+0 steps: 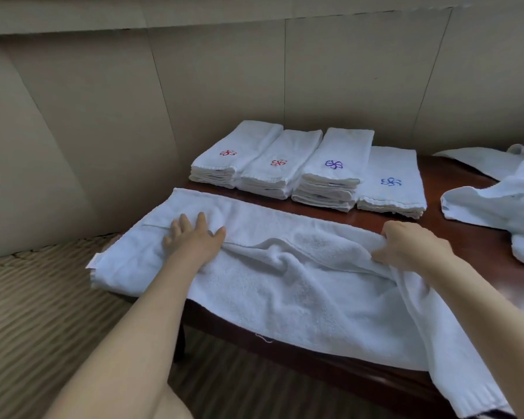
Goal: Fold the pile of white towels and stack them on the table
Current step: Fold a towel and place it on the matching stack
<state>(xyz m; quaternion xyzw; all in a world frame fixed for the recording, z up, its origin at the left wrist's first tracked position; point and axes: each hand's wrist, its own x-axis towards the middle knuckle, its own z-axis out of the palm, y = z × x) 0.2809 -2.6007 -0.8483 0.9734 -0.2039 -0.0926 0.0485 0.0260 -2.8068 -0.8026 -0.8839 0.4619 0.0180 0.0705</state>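
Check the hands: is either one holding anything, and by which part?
The right hand grips the spread white towel at a bunched fold along its upper layer. The left hand lies flat, pressing on the towel's left part, gripping nothing.

A beige panelled wall [254, 71] with thin vertical seams fills the view from nine through twelve to three o'clock. A dark reddish-brown wooden table [454, 234], glossy on top, stands against it toward three o'clock. At seven o'clock lies a ribbed tan floor [43, 313], perhaps carpet. The light is soft and even.
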